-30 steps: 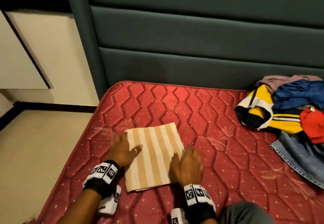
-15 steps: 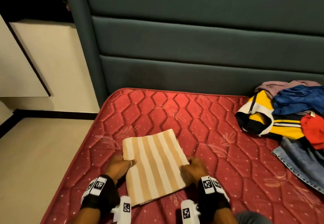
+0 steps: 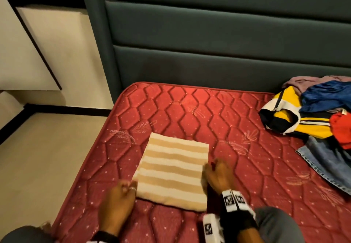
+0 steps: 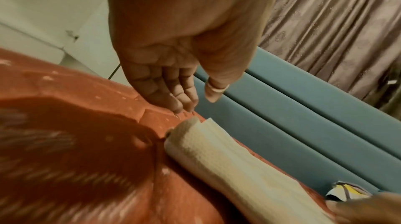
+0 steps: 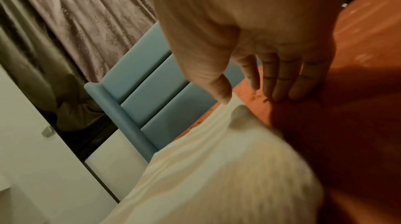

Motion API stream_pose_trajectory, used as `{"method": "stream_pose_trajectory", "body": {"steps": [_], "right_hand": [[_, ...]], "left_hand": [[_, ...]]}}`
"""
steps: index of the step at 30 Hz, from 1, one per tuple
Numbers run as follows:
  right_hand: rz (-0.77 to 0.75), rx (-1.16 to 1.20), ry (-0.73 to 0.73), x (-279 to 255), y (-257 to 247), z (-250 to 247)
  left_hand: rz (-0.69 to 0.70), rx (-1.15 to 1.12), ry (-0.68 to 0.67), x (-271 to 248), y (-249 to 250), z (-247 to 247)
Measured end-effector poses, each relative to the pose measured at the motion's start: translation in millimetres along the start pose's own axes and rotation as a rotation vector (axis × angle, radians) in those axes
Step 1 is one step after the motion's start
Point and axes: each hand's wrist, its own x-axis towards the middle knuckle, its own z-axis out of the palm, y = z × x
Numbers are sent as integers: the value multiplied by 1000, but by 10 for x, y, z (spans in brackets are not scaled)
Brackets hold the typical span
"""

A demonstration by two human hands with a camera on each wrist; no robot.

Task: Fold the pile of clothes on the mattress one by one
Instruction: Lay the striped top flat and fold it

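A folded beige-and-white striped cloth (image 3: 172, 172) lies flat on the red quilted mattress (image 3: 171, 109), its stripes running crosswise. My left hand (image 3: 121, 191) is at the cloth's near left corner, fingers straight and pointing down at the mattress (image 4: 65, 142), holding nothing. In the left wrist view this hand (image 4: 186, 97) hangs just off the cloth's edge (image 4: 217, 159). My right hand (image 3: 218, 172) lies along the cloth's right edge. Its straight fingers (image 5: 279, 81) touch the mattress and the thumb touches the cloth (image 5: 217, 167). The unfolded pile (image 3: 313, 113) sits at the far right.
The pile holds a yellow, black and white top, blue and red garments, and jeans (image 3: 326, 159) spread toward me. A padded teal headboard (image 3: 209, 52) closes the far side. The mattress's left edge drops to a beige floor (image 3: 47, 157). My grey-clad knee (image 3: 275, 223) is at the near right.
Both hands slid off the top of the striped cloth to its sides. The cloth has turned about a quarter turn, so its stripes now run crosswise.
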Motion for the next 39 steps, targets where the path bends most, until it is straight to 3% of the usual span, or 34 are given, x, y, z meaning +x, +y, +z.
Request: {"method": "stream_pose_trajectory", "body": {"steps": [3, 6, 9, 12, 18, 27, 30, 32, 34, 37, 39], "right_hand": [[126, 149, -18, -251, 169, 252], [200, 272, -51, -282, 175, 403], [261, 376, -95, -220, 191, 452], [272, 490, -105, -160, 212, 472], [268, 648, -117, -149, 130, 402], [106, 553, -108, -68, 19, 311], [45, 503, -109, -90, 80, 301], [-20, 534, -166, -171, 103, 280], [-74, 603, -269, -198, 128, 248], [34, 747, -452, -148, 106, 146], [114, 747, -561, -80, 58, 74]], "left_hand": [[117, 27, -22, 353, 14, 65], [89, 132, -189, 693, 60, 268], [87, 218, -222, 781, 123, 346], [79, 174, -221, 788, 226, 348], [101, -79, -441, 825, 305, 373], [-18, -348, -379, 553, -73, 422], [8, -472, -283, 344, -157, 458], [80, -546, -276, 317, -191, 445], [170, -527, -363, 322, -138, 357], [152, -403, -540, 361, 5, 218], [106, -373, -588, 392, 79, 176]]}}
